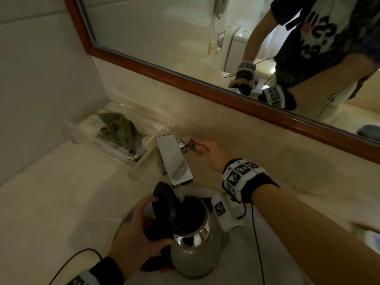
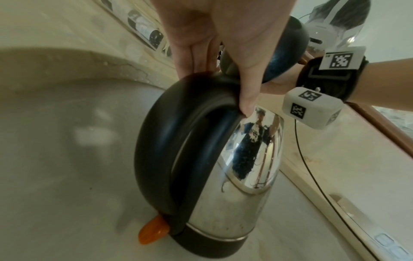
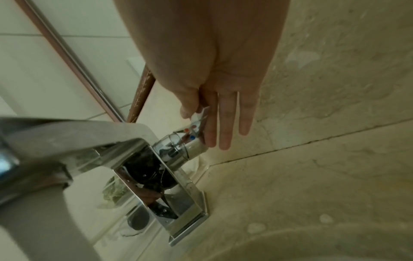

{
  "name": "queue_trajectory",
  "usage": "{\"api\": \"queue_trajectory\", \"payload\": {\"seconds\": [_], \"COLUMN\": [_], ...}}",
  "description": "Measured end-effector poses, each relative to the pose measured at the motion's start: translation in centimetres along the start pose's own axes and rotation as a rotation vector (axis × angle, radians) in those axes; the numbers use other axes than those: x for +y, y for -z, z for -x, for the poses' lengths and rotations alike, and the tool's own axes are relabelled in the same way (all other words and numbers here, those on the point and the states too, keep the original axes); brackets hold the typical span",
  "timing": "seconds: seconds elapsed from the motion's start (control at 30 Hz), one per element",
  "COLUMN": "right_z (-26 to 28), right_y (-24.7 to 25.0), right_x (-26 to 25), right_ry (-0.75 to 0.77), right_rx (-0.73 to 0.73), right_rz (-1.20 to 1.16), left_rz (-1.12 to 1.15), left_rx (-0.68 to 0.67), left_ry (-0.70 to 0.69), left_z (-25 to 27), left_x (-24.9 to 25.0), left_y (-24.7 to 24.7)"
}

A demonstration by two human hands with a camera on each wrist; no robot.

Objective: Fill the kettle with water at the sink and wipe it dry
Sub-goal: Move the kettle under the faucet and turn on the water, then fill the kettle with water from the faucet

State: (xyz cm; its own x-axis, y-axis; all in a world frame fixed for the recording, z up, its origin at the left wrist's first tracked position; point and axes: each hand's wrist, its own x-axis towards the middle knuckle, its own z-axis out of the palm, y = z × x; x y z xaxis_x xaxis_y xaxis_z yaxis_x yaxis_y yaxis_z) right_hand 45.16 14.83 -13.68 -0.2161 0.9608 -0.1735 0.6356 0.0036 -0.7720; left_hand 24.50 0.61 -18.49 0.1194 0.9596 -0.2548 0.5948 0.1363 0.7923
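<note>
Kettle (image 1: 195, 249): lid open, under the tap (image 1: 174, 161), water entering.
Left hand (image 1: 133, 233): your fingers grip its handle.
Right hand (image 1: 213, 155): you pinch the tap lever (image 3: 196, 123).

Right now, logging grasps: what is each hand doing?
Left hand: grips the kettle by its handle.
Right hand: pinches the tap lever.

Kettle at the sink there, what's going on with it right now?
A person is filling the kettle at the sink. The left hand grips its black handle, with the lid flipped open under the tap, and water runs in. The right hand pinches the tap lever. A green cloth lies in a tray behind, untouched.
</note>
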Motion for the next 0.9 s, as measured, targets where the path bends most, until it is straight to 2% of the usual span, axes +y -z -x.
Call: {"api": "queue_trajectory", "payload": {"seconds": [0.17, 0.33, 0.4, 0.47, 0.53, 0.63, 0.73, 0.9], "right_z": [0.0, 1.4, 3.0, 5.2, 7.4, 9.5, 9.8, 9.7], "right_y": [-0.1, 0.2, 0.3, 0.0, -0.7, -1.8, -2.7, -3.7], "right_x": [-0.1, 1.4, 2.4, 2.8, 2.3, 1.3, 1.8, 2.9], "right_ry": [0.000, -0.135, -0.156, -0.164, -0.105, 0.011, 0.080, 0.071], "right_rx": [0.022, 0.022, -0.095, -0.311, -0.473, -0.568, -0.505, -0.429], "right_rz": [0.010, 0.140, 0.203, 0.261, 0.261, 0.320, 0.436, 0.312], "left_rz": [0.007, 0.009, 0.010, 0.004, 0.002, -0.002, -0.001, -0.027], "left_rx": [0.031, 0.024, 0.015, -0.002, -0.001, 0.003, -0.007, 0.008], "left_ry": [0.000, -0.006, -0.001, 0.006, -0.009, -0.028, -0.026, -0.037], "left_z": [-0.5, -0.3, -0.3, -0.4, -0.4, -0.2, -0.2, -0.3], "left_x": [-0.3, -0.1, -0.1, -0.2, -0.2, -0.2, 0.0, 0.0], "left_y": [0.0, 0.0, 0.0, -0.1, 0.0, 0.0, 0.1, 0.0]}}
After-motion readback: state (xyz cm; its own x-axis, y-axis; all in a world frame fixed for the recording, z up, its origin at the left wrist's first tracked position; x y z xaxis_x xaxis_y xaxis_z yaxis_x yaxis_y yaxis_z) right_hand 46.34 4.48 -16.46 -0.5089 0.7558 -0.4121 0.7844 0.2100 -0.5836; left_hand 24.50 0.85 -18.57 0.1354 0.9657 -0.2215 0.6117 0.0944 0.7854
